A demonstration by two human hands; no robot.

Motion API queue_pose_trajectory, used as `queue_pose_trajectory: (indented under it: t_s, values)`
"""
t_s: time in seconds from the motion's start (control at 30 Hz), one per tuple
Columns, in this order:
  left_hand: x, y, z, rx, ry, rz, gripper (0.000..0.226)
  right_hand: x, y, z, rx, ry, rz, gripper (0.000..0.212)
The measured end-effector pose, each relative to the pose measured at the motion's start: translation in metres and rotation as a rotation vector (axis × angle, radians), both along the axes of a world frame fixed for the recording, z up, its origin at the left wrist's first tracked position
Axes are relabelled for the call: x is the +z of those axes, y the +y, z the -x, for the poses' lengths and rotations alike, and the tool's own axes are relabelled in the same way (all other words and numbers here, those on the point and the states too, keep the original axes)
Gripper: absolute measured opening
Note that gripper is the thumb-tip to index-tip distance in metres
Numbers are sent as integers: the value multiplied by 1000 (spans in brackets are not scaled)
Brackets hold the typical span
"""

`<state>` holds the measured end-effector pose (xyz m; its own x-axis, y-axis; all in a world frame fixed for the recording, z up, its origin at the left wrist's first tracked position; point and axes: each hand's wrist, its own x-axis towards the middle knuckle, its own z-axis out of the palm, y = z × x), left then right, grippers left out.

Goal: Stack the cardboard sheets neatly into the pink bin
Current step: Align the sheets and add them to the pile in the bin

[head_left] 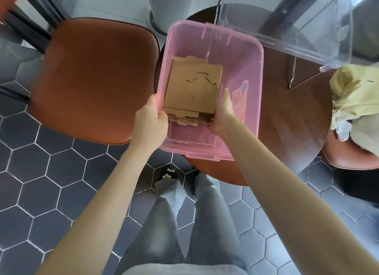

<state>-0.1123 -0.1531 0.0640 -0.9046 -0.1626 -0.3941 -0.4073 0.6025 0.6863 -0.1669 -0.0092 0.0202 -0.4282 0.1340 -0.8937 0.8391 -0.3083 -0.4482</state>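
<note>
Cardboard sheets point(192, 90) stacked inside pink bin point(242, 69) on round table point(287, 110); left hand point(150, 121) and right hand point(223, 110) each clasp stack's near corners; bin's left wall beside left hand

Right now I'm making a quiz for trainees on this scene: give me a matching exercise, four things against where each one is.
Things:
1. cardboard sheets
2. pink bin
3. brown chair
4. clear lid

Places:
A. on the round wooden table
B. left of the bin, on the tiled floor
C. inside the bin, held between the left hand and the right hand
D. propped over the bin's far right corner

Pairs: 1-C, 2-A, 3-B, 4-D
</note>
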Motion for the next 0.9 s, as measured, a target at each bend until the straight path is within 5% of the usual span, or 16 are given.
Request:
queue_pose_trajectory:
  t_s: [0.2, 0.33, 0.5, 0.67, 0.8, 0.9]
  values:
    - [-1, 0, 0, 4, -13, -20, 46, 4, 9, -4, -140, 5, 140, 79]
    - [-3, -1, 0, 6, -23, -50, 48, 15, 16, -4, -65, -70, -51, 48]
    - [-4, 0, -1, 32, -24, -73, 49, 36, 29, -31, 502, -136, -249, 29]
    - [-3, -1, -1, 32, -44, -63, 48, 30, 12, -38, 1587, 90, -480, 45]
    - [-4, -1, -1, 12, -33, -50, 48, 7, -3, -18, 1926, 101, -573, 53]
    - [-7, -1, -2, 13, -31, -52, 47, -3, -7, -3, 1952, 188, -686, 49]
